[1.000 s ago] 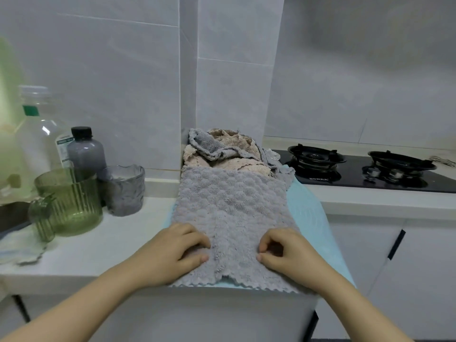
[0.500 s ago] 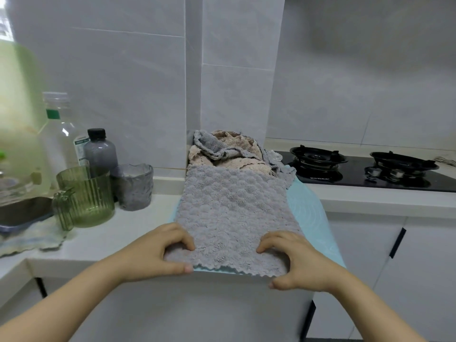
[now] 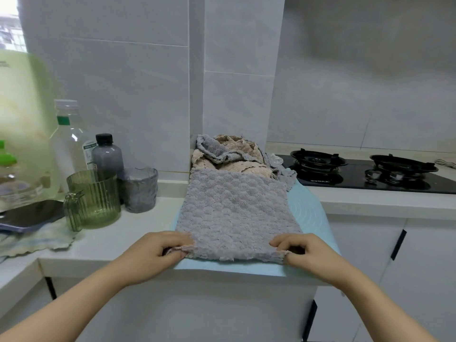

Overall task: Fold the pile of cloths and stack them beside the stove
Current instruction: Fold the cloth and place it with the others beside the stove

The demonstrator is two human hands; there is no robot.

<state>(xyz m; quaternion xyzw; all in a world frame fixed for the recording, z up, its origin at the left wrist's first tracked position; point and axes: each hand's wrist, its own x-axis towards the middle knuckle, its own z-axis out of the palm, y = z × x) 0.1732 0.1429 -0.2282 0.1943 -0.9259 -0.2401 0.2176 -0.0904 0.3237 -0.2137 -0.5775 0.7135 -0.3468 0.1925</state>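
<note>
A grey textured cloth (image 3: 234, 213) lies spread flat on a light blue mat (image 3: 308, 218) on the counter. My left hand (image 3: 158, 253) pinches its near left corner. My right hand (image 3: 306, 255) pinches its near right corner. Both corners are lifted slightly off the mat. Behind the cloth, against the wall, sits a crumpled pile of beige and grey cloths (image 3: 232, 156). The black gas stove (image 3: 365, 172) is to the right of the pile.
Left of the mat stand a green ribbed glass (image 3: 95, 198), a grey glass (image 3: 139, 188), a dark bottle (image 3: 107, 156) and a clear bottle (image 3: 67, 139). A dark tray (image 3: 32, 215) rests on a rag at far left. The counter edge runs just below my hands.
My hands slid from the cloth's top surface down to its near edge and took hold of the two near corners. The view also shifted slightly left.
</note>
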